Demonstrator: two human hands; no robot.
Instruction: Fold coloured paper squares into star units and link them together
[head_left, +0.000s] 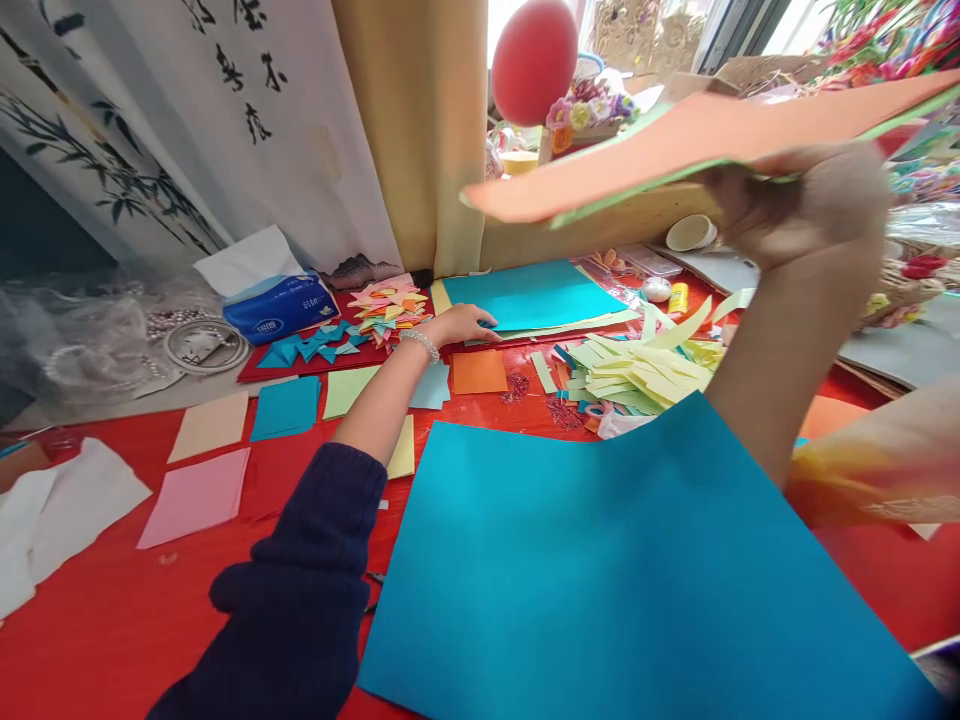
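My right hand [795,205] is raised at the upper right, closed on the lower edge of some orange and green paper sheets [675,145]. They hang tilted above the table. My left hand [463,325], with a beaded bracelet [421,343] at the wrist, reaches to the back of the table. Its fingers lie stretched out on the near left corner of a paper stack with a blue sheet [540,293] on top. A large blue sheet [600,570] fills the foreground, its upper right edge curling up in front of my right forearm.
Cut yellow-green strips [637,370] heap right of centre, below a glue stick [678,298]. Small paper squares, including orange [480,371] and pink [196,497], lie leftward. A tissue pack [277,305] stands behind them. Scissors partly show beside the large sheet. A red balloon [534,62] hangs behind.
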